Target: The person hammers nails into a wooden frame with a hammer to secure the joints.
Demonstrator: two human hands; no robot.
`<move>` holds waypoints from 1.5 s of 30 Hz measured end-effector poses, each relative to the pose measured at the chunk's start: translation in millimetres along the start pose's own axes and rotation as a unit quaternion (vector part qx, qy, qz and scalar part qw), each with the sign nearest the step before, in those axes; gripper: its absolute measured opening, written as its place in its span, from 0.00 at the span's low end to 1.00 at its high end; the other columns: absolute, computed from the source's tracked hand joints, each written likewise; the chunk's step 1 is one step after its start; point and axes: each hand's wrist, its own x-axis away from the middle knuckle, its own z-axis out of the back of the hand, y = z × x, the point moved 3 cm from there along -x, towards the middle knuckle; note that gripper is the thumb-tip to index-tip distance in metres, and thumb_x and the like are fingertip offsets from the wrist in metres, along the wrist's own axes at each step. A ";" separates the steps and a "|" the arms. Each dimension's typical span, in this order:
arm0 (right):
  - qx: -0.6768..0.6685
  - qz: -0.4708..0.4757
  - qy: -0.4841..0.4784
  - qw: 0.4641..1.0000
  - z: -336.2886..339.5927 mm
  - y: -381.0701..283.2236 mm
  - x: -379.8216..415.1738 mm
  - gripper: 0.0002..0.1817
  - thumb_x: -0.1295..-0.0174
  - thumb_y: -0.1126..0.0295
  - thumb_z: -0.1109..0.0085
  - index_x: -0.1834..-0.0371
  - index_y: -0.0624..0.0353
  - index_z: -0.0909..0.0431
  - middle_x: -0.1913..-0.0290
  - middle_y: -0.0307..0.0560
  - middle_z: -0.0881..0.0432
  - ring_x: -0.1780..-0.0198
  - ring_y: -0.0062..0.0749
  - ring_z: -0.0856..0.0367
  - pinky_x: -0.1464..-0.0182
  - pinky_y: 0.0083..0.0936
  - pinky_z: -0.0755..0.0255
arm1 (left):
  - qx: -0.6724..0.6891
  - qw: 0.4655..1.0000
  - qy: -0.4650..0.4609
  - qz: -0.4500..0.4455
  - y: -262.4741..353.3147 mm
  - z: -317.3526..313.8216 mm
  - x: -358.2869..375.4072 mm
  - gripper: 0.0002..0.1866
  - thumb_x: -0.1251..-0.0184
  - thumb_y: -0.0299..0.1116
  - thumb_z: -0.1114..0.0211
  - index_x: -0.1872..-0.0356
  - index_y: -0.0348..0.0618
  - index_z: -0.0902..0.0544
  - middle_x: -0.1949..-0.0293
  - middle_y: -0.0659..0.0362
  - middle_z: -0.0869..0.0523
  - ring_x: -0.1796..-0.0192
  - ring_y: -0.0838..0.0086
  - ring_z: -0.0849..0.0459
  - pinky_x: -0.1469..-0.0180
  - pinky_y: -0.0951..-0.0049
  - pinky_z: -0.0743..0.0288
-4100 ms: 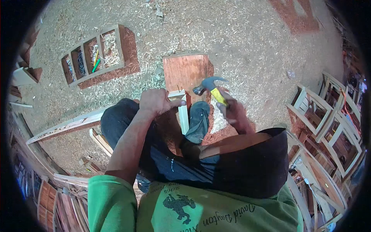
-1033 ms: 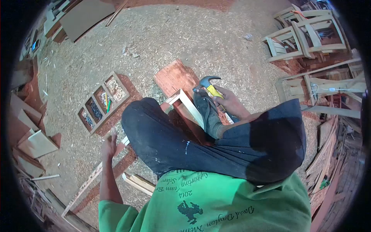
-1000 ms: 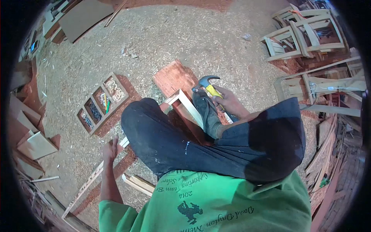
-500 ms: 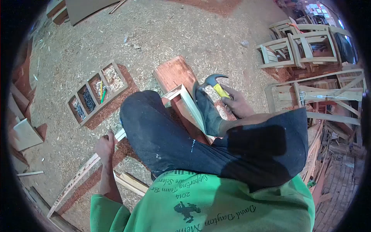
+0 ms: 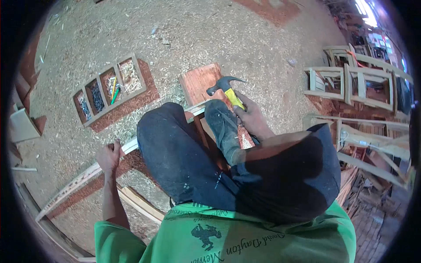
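Note:
My right hand [image 5: 254, 119] is wrapped round the yellow grip of a claw hammer [image 5: 230, 93]. The hammer's head is over the near part of a reddish wooden block [image 5: 197, 83], beside an upright nail. My left hand [image 5: 108, 158] closes on a long, pale, curved wooden strip [image 5: 72, 186], which runs under my bent leg toward the block. A pale wooden piece [image 5: 196, 109] shows between my knee and my shod foot [image 5: 218, 125]; my foot hides part of it and of the block.
A compartmented wooden tray [image 5: 141, 75] holds nails, shavings, a yellow pencil [image 5: 114, 88] and a green pen or marker [image 5: 116, 95]. Wooden chair frames [image 5: 326, 93] stand on the right. Loose boards [image 5: 138, 204] lie by my left side, and shavings cover the ground.
The hammer has moved left, close to the nail over the block. My foot has shifted left and now covers much of the wooden frame. My left hand still grips the strip.

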 end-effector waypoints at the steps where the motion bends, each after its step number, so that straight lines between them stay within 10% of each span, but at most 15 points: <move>1: -0.019 -0.015 -0.014 1.000 2.6 2.9 -5.5 0.33 0.25 0.70 0.37 0.16 0.53 0.30 0.61 0.48 0.12 0.67 0.28 0.14 0.59 0.31 0.19 | 0.002 1.000 0.002 0.000 2.4 1.9 0.1 0.35 0.23 0.65 0.44 0.75 0.44 0.08 0.76 0.41 0.15 0.70 0.41 0.13 0.61 0.44 0.23; 12: -0.151 -0.080 -0.064 0.983 28.1 50.4 -62.6 0.33 0.23 0.73 0.40 0.15 0.53 0.31 0.67 0.35 0.20 0.74 0.16 0.26 0.71 0.20 0.28 | 0.170 0.963 -0.204 0.044 26.1 3.5 -23.4 0.40 0.23 0.72 0.46 0.50 0.40 0.09 0.59 0.43 0.09 0.51 0.47 0.11 0.43 0.53 0.22; 21: -0.047 0.030 -0.049 0.997 22.4 99.3 -56.5 0.32 0.23 0.72 0.39 0.16 0.50 0.28 0.68 0.39 0.23 0.68 0.17 0.30 0.65 0.24 0.27 | 0.062 0.917 -0.375 -0.122 255.2 -14.6 -44.1 0.49 0.29 0.82 0.46 0.52 0.36 0.11 0.51 0.40 0.10 0.45 0.50 0.11 0.41 0.50 0.20; 24: 0.072 -0.074 -0.085 0.991 31.9 71.1 -61.3 0.31 0.24 0.72 0.39 0.17 0.51 0.27 0.61 0.53 0.13 0.65 0.25 0.18 0.58 0.29 0.21 | 0.036 0.937 -0.336 -0.087 305.4 -31.9 -33.8 0.53 0.38 0.88 0.45 0.55 0.37 0.12 0.55 0.41 0.09 0.48 0.50 0.08 0.43 0.49 0.18; 28: 0.109 0.073 -0.041 0.990 32.1 86.3 -73.1 0.32 0.26 0.71 0.38 0.17 0.47 0.27 0.37 0.64 0.12 0.40 0.56 0.09 0.42 0.41 0.17 | 0.018 0.942 -0.329 -0.066 319.5 -39.7 -36.9 0.55 0.45 0.92 0.43 0.58 0.39 0.12 0.61 0.43 0.07 0.53 0.48 0.07 0.45 0.47 0.17; 34: 0.144 0.006 -0.089 0.986 44.2 61.3 -84.9 0.30 0.23 0.70 0.39 0.18 0.49 0.26 0.32 0.59 0.13 0.31 0.48 0.13 0.33 0.38 0.21 | 0.016 0.940 -0.334 -0.072 339.2 -44.8 -40.5 0.53 0.46 0.92 0.43 0.63 0.41 0.12 0.64 0.44 0.08 0.56 0.49 0.06 0.50 0.48 0.15; 45: 0.210 0.041 -0.121 0.969 51.6 66.0 -101.8 0.29 0.24 0.66 0.38 0.19 0.43 0.25 0.45 0.63 0.11 0.47 0.65 0.11 0.48 0.48 0.17 | 0.031 0.935 -0.351 -0.044 349.9 -46.6 -44.6 0.50 0.45 0.89 0.40 0.64 0.41 0.12 0.64 0.45 0.07 0.57 0.50 0.07 0.51 0.50 0.15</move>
